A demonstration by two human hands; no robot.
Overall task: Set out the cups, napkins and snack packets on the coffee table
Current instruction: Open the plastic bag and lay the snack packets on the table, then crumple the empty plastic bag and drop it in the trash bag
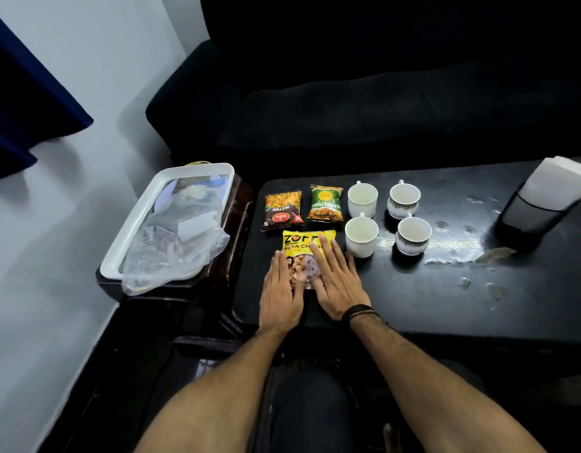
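Here both hands lie flat on the yellow snack packet [306, 253], which sits on the black coffee table [413, 289] near its left end, close to the front edge. The left hand [280, 295] has its fingers straight and together, pressing the packet's left edge; the right hand [336, 286], with a dark band at the wrist, spreads straight fingers over the packet's right half, reaching up to the printed lettering. Neither hand curls round anything.

At eleven o'clock from the yellow packet lies the red and orange packet [282, 210], and at one o'clock the green packet [325, 203], the two side by side and just apart. At three o'clock from the green packet stand four cups in a square: two plain white cups [362, 199] [361, 237] on the left, two patterned cups [404, 201] [412, 236] on the right, all upright and seemingly empty. Far off at three o'clock, near the table's right end, a dark napkin holder [531, 210] carries a stack of white napkins [560, 181], tilted in this wide view.

At nine o'clock from the packets, off the table, a white tray [145, 220] rests on a dark wooden stand [237, 210] and holds a crumpled clear plastic bag [174, 250]. A dark sofa [364, 103] fills the twelve o'clock side.
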